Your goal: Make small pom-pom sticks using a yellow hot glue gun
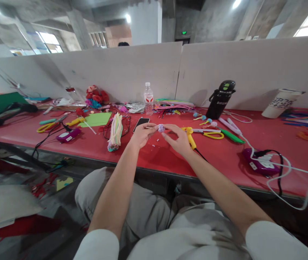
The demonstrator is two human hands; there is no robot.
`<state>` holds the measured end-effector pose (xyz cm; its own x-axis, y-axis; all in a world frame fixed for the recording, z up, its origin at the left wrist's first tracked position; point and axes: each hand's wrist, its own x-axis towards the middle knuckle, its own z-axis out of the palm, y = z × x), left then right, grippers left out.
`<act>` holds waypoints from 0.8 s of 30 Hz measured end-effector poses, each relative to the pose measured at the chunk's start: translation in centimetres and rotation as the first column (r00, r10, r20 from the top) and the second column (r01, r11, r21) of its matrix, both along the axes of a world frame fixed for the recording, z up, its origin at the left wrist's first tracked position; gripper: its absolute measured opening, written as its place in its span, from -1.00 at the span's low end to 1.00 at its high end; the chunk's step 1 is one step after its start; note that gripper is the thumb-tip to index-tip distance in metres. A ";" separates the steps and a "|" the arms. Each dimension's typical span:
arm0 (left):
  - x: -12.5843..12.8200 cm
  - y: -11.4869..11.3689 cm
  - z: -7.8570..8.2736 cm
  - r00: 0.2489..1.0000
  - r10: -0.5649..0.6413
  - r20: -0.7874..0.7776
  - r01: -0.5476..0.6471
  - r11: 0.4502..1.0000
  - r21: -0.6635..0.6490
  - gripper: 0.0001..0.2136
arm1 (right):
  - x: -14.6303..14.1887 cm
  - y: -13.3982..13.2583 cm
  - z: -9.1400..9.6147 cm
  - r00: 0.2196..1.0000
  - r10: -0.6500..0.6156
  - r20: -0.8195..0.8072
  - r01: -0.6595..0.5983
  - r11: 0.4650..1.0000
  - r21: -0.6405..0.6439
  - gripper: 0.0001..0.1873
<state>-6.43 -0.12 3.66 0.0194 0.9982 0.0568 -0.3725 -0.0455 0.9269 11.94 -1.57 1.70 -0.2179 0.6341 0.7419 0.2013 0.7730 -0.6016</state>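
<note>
A small, bumpy lavender ball [161, 128], seemingly of fuzzy stems, sits between my two hands above the front part of the red table. My left hand [142, 134] pinches it from the left with thumb and forefinger. From the right, my right hand [179, 139] closes thumb and forefinger around its other side. Just beyond my right hand lies a yellow glue gun [189, 134]. A dark-screened phone [141, 124] is behind my left hand, and a bundle of pastel fuzzy stems [115, 133] lies to its left.
Yellow-handled scissors [212, 135], a green pen-like tool [232, 136] and small pompom pieces [212, 124] lie to the right. Farther out stand a black bottle [220, 101] and a white cup [280, 104]. A water bottle [148, 99] stands by the partition. Corded purple power strips [260, 163] flank me.
</note>
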 end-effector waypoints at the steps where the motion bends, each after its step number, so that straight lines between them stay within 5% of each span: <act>1: 0.0 0.0 0.0 1.000 0.002 0.004 -0.002 1.000 0.001 -0.70 | 0.0 0.0 0.0 1.000 0.002 -0.004 -0.002 1.000 0.001 -0.66; 24: 0.2 -0.1 0.3 0.999 0.049 -0.019 -0.049 0.999 0.016 -0.65 | 0.2 0.3 0.1 0.984 0.147 -0.097 -0.165 0.965 -0.204 -0.63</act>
<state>-6.21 -0.27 3.99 -0.0283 0.9970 0.0724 -0.3518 -0.0777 0.9328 12.13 -1.25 1.76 -0.2715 0.7404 0.6149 0.0326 0.6456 -0.7630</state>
